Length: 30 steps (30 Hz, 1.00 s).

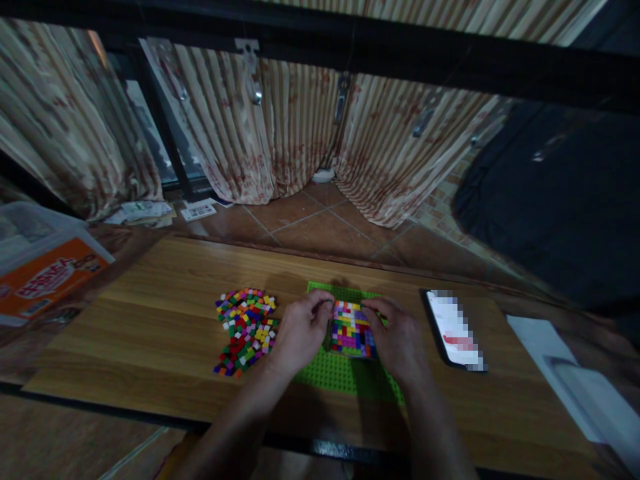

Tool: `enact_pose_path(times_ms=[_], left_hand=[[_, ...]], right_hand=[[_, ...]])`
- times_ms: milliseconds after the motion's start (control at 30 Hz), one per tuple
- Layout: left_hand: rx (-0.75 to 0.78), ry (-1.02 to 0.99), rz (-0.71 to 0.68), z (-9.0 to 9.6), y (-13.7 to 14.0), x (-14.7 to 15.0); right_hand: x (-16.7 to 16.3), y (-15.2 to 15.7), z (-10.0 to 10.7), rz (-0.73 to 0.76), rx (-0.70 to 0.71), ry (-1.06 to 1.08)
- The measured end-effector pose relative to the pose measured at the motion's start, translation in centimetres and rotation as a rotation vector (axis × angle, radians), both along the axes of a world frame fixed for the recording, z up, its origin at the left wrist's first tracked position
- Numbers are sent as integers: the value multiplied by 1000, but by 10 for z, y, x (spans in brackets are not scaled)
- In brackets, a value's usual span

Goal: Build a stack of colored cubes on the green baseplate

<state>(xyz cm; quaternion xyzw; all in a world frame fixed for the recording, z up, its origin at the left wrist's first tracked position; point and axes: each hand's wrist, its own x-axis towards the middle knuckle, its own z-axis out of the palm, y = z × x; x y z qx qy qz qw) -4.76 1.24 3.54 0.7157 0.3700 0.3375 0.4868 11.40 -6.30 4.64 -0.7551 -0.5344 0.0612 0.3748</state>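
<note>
A block of multicoloured toy bricks [352, 327] is between my two hands, over a green studded baseplate [345, 377]. My left hand [306, 328] is closed, with thumb and forefinger pinched at the block's upper left edge. On the other side, the fingers of my right hand [399, 339] grip its upper right edge and partly cover that side. Whether the block rests on the plate or is slightly lifted, I cannot tell. Left of my left hand lies a loose heap of small coloured bricks [247, 327].
A lit phone [454, 330] lies on the wooden table [150, 320], right of the baseplate. White sheets [555, 367] are at the far right. A clear box with an orange label [55, 277] stands at the left. Striped curtains [300, 127] hang beyond the table.
</note>
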Motion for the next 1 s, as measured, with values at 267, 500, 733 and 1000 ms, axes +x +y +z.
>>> enact_pose_path(times_ms=[267,500,733,1000], left_hand=[[3,35,24,0,-1,1],[17,54,30,0,-2,2],[26,87,53,3,-5,3],[12,46,53,-1,-6,3]], right_hand=[[3,0,-2,22,1,68],[7,0,-4,23,-26,135],[10,1,-3,43,-38,142],[10,2,-2,32,-48,160]])
